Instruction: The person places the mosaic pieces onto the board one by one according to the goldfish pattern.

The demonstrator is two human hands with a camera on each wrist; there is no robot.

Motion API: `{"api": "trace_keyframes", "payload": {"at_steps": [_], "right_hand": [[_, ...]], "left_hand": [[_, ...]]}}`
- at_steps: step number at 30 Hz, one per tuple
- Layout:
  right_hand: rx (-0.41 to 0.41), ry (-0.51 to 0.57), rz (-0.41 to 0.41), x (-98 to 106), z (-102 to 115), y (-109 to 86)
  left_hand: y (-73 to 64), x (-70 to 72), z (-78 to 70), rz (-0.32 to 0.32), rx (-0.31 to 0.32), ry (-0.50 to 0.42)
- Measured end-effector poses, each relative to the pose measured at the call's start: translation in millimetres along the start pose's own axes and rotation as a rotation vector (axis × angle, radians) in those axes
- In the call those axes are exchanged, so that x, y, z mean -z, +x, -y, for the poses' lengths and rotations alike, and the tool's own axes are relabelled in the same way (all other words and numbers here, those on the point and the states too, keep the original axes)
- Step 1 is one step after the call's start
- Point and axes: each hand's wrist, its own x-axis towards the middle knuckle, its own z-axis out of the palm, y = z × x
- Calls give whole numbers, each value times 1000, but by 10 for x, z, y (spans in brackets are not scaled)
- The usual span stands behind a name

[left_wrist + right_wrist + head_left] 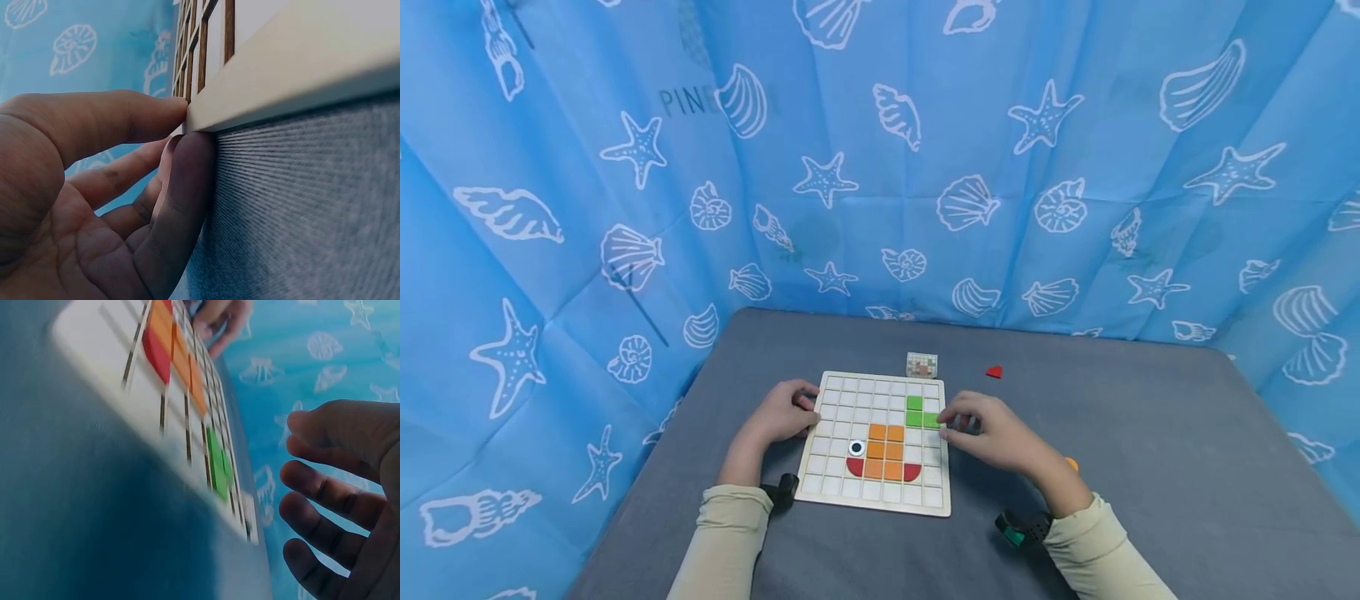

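Note:
A square grid board [835, 492] with white tiles lies on the grey table. My left hand [784, 412] holds its left edge; in the left wrist view the thumb [150, 115] touches the rim from above and a finger lies against its lower side. On the grid sit orange tiles [876, 451], two red rounded corner pieces [912, 472], a round eye tile [857, 448] and three green tiles [914, 403]. Near the board's right edge, by the outermost green tile, is my right hand [992, 429]. In the right wrist view its fingers are loosely bent, holding nothing visible.
Behind the board lies a small picture card [922, 365]. A loose red piece [994, 372] is to its right. Part of an orange piece [1072, 463] shows beside the right forearm. A blue shell-print curtain [880, 183] hangs behind the table.

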Motion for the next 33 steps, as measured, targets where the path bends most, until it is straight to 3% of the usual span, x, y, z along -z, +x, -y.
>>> {"api": "trace_keyframes", "payload": {"at_steps": [6,19,25,33], "right_hand": [[-50,-47,-53,173,-208,-303],[-196,-45,-143,499,-557,-942],[-240,-59,-150,560,-626,-1123],[-285,-78,-111,577,-686,-1226]], "left_hand": [[4,-21,11,-9,4,6],[8,-2,15,11,-5,11],[-5,3,9,8,-3,14],[-19,12,-11,5,-10,12]]}}
